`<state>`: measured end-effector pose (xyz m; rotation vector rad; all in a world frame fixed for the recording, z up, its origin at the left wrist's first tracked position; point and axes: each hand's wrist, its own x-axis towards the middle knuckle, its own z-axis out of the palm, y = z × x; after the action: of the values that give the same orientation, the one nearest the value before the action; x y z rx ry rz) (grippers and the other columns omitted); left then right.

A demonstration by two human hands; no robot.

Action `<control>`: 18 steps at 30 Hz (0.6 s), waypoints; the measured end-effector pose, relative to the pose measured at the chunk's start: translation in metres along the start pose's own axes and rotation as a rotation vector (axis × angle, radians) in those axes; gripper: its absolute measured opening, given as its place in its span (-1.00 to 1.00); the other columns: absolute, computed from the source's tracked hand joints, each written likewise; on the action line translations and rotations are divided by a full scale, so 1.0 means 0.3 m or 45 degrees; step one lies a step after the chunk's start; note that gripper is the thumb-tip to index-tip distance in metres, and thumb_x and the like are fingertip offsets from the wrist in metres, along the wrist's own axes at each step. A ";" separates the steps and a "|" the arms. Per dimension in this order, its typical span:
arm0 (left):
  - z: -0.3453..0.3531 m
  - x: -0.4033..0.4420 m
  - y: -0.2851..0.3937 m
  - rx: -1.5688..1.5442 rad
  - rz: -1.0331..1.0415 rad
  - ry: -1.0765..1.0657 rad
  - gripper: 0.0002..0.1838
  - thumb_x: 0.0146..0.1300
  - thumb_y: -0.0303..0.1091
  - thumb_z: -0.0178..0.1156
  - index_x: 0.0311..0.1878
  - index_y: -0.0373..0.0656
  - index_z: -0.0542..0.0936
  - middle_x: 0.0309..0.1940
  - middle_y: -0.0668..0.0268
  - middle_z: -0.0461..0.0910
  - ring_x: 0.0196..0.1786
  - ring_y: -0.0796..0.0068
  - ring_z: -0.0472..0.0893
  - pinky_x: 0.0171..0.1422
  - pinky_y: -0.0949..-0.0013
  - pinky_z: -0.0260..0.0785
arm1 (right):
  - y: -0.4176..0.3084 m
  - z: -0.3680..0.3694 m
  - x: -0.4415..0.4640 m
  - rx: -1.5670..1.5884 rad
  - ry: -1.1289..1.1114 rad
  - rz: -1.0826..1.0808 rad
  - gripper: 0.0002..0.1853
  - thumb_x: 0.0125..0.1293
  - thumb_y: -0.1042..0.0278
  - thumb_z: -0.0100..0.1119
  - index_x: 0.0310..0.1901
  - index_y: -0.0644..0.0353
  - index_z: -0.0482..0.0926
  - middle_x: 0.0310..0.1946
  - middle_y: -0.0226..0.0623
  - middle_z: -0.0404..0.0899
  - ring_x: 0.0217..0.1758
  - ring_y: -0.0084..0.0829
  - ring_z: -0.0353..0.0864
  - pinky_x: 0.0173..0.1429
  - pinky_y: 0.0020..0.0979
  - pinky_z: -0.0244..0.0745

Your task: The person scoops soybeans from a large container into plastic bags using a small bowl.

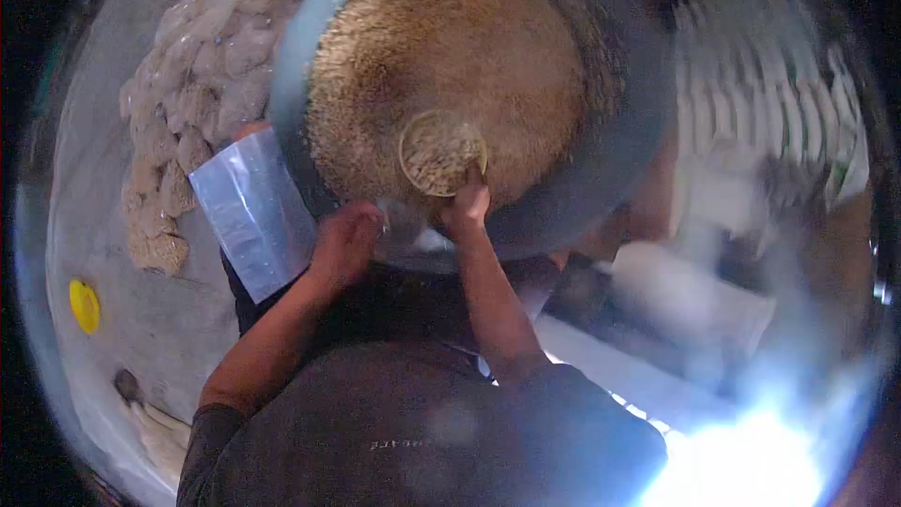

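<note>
My right hand (466, 207) grips the rim of a small round bowl (402, 155) filled with pale grains. The bowl is over the near part of a large blue-grey tub (293, 66), which holds a broad heap of brown grain (450, 38). By the tub's near rim, my left hand (349, 237) is closed, its fingers pinching the edge of a clear plastic bag (413, 225). That bag is blurred and lies between my two hands. Beside my left forearm, a flat stack of clear plastic bags (249, 211) rests across my leg.
A large pile of filled clear bags (211, 70) lies on the floor at left. Rows of pale packets (751, 113) are at right, with a blurred white object (671, 286) nearer me. A yellow ring-shaped item (84, 307) sits far left. Bright light glares at lower right.
</note>
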<state>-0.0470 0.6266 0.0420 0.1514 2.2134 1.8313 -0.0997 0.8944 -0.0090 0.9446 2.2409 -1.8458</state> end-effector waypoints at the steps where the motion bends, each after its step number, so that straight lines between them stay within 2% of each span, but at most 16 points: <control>1: -0.029 0.010 0.078 0.029 0.023 0.006 -0.79 0.52 -0.30 0.04 -0.10 -0.24 0.58 -0.32 0.21 0.63 -0.27 0.27 0.60 -0.13 0.22 0.45 | 0.007 -0.023 -0.046 -0.022 0.070 0.026 -0.47 0.51 0.09 0.10 0.36 0.22 0.42 0.22 -0.15 0.55 0.15 -0.21 0.56 0.21 -0.25 0.51; 2: -0.049 0.009 0.147 0.063 0.053 0.011 -0.78 0.53 -0.28 0.05 -0.10 -0.24 0.58 -0.33 0.28 0.63 -0.28 0.38 0.58 -0.14 0.28 0.44 | 0.018 -0.048 -0.090 -0.042 0.140 0.052 -0.50 0.50 0.12 0.11 0.35 0.22 0.44 0.18 -0.20 0.57 0.11 -0.27 0.56 0.17 -0.29 0.50; 3: -0.057 0.005 0.196 -0.041 -0.099 0.047 -0.78 0.53 -0.28 0.06 -0.11 -0.24 0.58 -0.33 0.32 0.62 -0.27 0.43 0.56 -0.13 0.31 0.43 | 0.031 -0.074 -0.133 -0.061 0.209 0.080 -0.52 0.50 0.15 0.12 0.33 0.22 0.46 0.15 -0.25 0.60 0.07 -0.33 0.57 0.13 -0.34 0.49; 5: -0.058 0.000 0.262 -0.235 -0.408 0.135 -0.78 0.54 -0.27 0.08 -0.13 -0.22 0.58 -0.32 0.41 0.60 -0.26 0.54 0.53 -0.12 0.37 0.41 | -0.097 -0.070 -0.288 0.606 0.322 -0.188 -0.53 0.51 0.17 0.12 0.34 0.22 0.46 0.16 -0.27 0.58 0.09 -0.38 0.55 0.13 -0.39 0.46; 6: -0.056 -0.001 0.273 0.038 0.045 0.261 -0.76 0.56 -0.26 0.05 -0.15 -0.23 0.55 -0.33 0.36 0.58 -0.26 0.50 0.53 -0.11 0.38 0.38 | -0.080 -0.090 -0.304 0.580 0.345 -0.252 -0.53 0.53 0.17 0.08 0.34 0.23 0.45 0.15 -0.24 0.57 0.12 -0.36 0.53 0.17 -0.37 0.43; 8: -0.074 0.012 0.293 0.295 0.239 0.414 -0.76 0.56 -0.26 0.05 -0.17 -0.24 0.54 -0.34 0.35 0.57 -0.25 0.49 0.53 -0.12 0.38 0.38 | -0.066 -0.119 -0.282 0.516 0.393 -0.396 -0.54 0.56 0.16 -0.01 0.35 0.25 0.45 0.15 -0.18 0.55 0.18 -0.32 0.49 0.25 -0.32 0.36; 9: -0.081 0.013 0.315 0.407 0.363 0.517 -0.76 0.56 -0.26 0.05 -0.18 -0.24 0.53 -0.34 0.34 0.57 -0.25 0.48 0.53 -0.13 0.37 0.38 | -0.077 -0.142 -0.274 0.539 0.398 -0.377 -0.53 0.56 0.16 0.00 0.35 0.25 0.44 0.16 -0.18 0.54 0.18 -0.31 0.48 0.26 -0.32 0.35; 10: -0.098 0.015 0.293 0.204 0.254 0.539 -0.75 0.56 -0.26 0.05 -0.19 -0.27 0.52 -0.35 0.32 0.55 -0.26 0.41 0.54 -0.14 0.35 0.37 | -0.069 -0.147 -0.267 0.564 0.395 -0.364 -0.53 0.55 0.16 0.00 0.35 0.24 0.44 0.16 -0.18 0.54 0.19 -0.31 0.48 0.26 -0.33 0.35; 12: -0.133 0.035 0.255 -0.151 0.133 0.543 -0.76 0.55 -0.28 0.04 -0.20 -0.24 0.53 -0.37 0.34 0.52 -0.32 0.46 0.53 -0.21 0.40 0.35 | 0.018 -0.149 -0.209 0.548 0.408 -0.286 -0.53 0.55 0.16 0.01 0.36 0.23 0.43 0.17 -0.18 0.53 0.19 -0.30 0.47 0.28 -0.33 0.34; 13: -0.162 -0.015 0.412 -0.449 -0.442 0.349 -0.77 0.54 -0.25 0.05 -0.18 -0.21 0.56 -0.39 0.36 0.49 -0.37 0.57 0.50 -0.28 0.46 0.34 | 0.064 -0.139 -0.169 0.498 0.431 -0.225 -0.53 0.55 0.15 0.02 0.36 0.22 0.43 0.17 -0.17 0.54 0.19 -0.30 0.47 0.29 -0.32 0.35; 14: -0.164 -0.014 0.408 -0.742 -0.451 0.207 -0.79 0.53 -0.24 0.05 -0.16 -0.16 0.55 -0.39 0.38 0.48 -0.39 0.64 0.47 -0.33 0.51 0.35 | 0.028 -0.130 -0.217 0.875 0.353 -0.502 -0.52 0.55 0.16 0.02 0.37 0.21 0.40 0.18 -0.16 0.53 0.21 -0.28 0.48 0.33 -0.31 0.34; 15: -0.172 -0.046 0.538 -0.279 -0.264 -0.058 -0.80 0.52 -0.25 0.04 -0.18 -0.16 0.51 -0.34 0.35 0.53 -0.35 0.56 0.53 -0.28 0.47 0.44 | 0.065 -0.142 -0.173 0.668 0.341 -0.326 -0.53 0.55 0.19 0.00 0.39 0.20 0.37 0.24 -0.17 0.50 0.24 -0.24 0.49 0.36 -0.26 0.36; 16: -0.155 -0.030 0.564 -0.882 -0.544 0.054 -0.86 0.50 -0.34 0.00 -0.12 -0.17 0.50 -0.28 0.29 0.59 -0.29 0.44 0.63 -0.24 0.41 0.51 | 0.106 -0.154 -0.129 0.455 0.304 -0.159 -0.52 0.56 0.22 -0.02 0.42 0.18 0.33 0.30 -0.18 0.46 0.27 -0.19 0.51 0.38 -0.21 0.38; 17: -0.163 -0.011 0.569 -0.940 -0.467 0.094 -0.87 0.48 -0.35 0.01 -0.07 -0.16 0.50 -0.27 0.26 0.60 -0.26 0.39 0.65 -0.22 0.36 0.53 | 0.138 -0.157 -0.119 0.523 0.240 -0.195 -0.46 0.55 0.07 0.00 0.41 0.22 0.35 0.30 -0.10 0.49 0.29 -0.11 0.51 0.36 -0.17 0.40; 18: -0.171 0.002 0.558 -1.002 -0.406 0.135 -0.86 0.47 -0.37 0.01 -0.03 -0.16 0.50 -0.26 0.24 0.62 -0.24 0.35 0.67 -0.20 0.32 0.55 | 0.064 -0.176 -0.146 0.698 0.138 -0.090 -0.46 0.55 0.06 0.00 0.41 0.22 0.35 0.31 -0.09 0.49 0.31 -0.11 0.51 0.36 -0.14 0.41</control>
<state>-0.0760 0.6111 0.2141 -0.4288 1.3099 2.3709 -0.0386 0.9266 0.0078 1.0612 1.8631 -2.5667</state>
